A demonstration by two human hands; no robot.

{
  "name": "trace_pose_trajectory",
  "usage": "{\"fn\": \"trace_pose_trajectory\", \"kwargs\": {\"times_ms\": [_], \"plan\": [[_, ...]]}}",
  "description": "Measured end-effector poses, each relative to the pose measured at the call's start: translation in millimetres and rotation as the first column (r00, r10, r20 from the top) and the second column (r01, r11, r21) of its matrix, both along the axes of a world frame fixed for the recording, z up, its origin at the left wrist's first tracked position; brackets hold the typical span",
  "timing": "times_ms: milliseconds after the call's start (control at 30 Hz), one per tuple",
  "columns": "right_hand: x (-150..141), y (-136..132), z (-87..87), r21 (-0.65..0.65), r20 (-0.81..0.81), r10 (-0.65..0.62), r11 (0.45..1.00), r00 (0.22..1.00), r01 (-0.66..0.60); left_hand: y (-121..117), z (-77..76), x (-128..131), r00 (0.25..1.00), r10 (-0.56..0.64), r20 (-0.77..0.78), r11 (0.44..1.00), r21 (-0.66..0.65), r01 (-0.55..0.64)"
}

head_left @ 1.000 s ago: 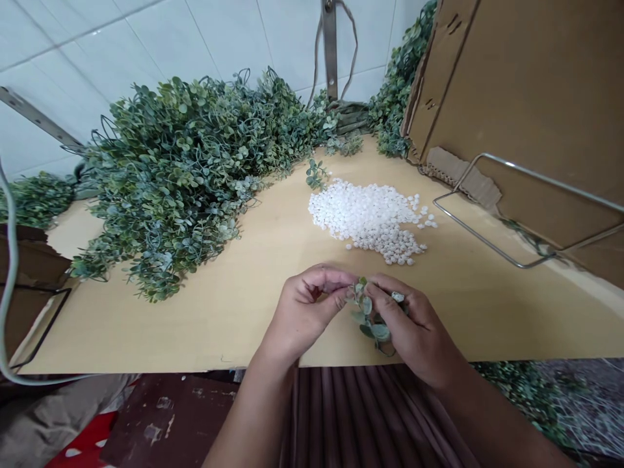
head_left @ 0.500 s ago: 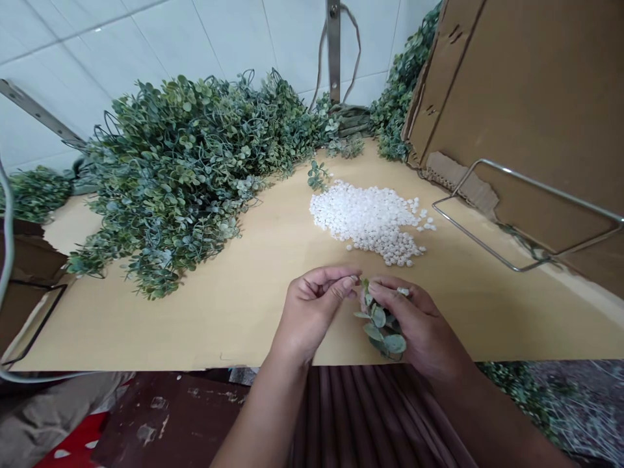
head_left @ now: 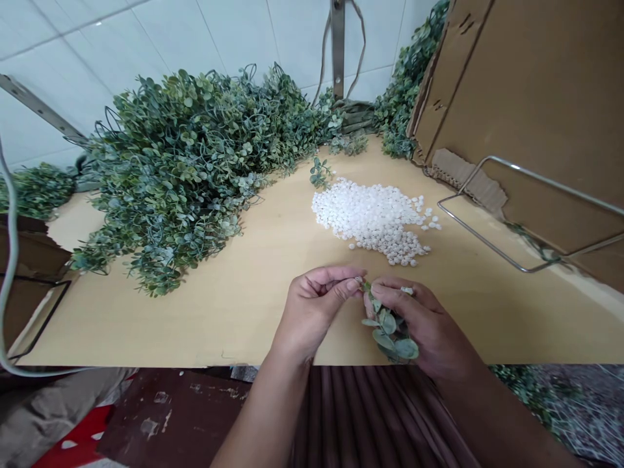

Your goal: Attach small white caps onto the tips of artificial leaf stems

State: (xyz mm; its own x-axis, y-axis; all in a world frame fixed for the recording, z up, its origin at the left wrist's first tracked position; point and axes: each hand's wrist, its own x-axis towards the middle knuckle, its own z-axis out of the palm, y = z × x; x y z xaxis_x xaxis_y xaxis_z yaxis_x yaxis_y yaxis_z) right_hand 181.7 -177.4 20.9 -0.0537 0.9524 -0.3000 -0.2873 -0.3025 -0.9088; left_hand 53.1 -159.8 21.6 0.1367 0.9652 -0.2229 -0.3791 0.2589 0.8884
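The leafy sprig (head_left: 389, 322) lies in the right hand (head_left: 426, 318), over the near part of the worktop (head_left: 205, 325). Its long axis slants from the stem tip, at upper left, down to broad leaves at lower right. The left hand (head_left: 312, 309) is just left of that tip, thumb and forefinger pinched on a small pale piece (head_left: 359, 280); whether piece and tip touch cannot be told. The right hand grasps the stem, thumb uppermost, fingers curled. White beads (head_left: 365, 211) lie beyond both hands.
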Motion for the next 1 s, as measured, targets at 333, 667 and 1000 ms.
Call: {"fn": "trace_pose_trajectory", "kwargs": {"times_ms": [333, 667, 1000], "plan": [[1.2, -0.6, 2.5, -0.065, -0.044, -0.004, 0.998, 0.999, 0.001, -0.2, 1.2, -0.6, 1.000, -0.008, -0.001, 1.000, -0.010, 0.008], [1.6, 3.6, 2.3, -0.095, -0.026, 0.003, 0.995, 1.000, -0.005, 1.5, 3.8, -4.5, 0.999, -0.046, 0.006, 0.999, 0.014, 0.046], [4.7, 2.6, -2.9, 0.071, 0.057, 0.194, 0.978, 0.979, -0.198, 2.2, 7.5, -8.4, 0.989, -0.100, -0.110, 0.994, 0.035, 0.104]]}}
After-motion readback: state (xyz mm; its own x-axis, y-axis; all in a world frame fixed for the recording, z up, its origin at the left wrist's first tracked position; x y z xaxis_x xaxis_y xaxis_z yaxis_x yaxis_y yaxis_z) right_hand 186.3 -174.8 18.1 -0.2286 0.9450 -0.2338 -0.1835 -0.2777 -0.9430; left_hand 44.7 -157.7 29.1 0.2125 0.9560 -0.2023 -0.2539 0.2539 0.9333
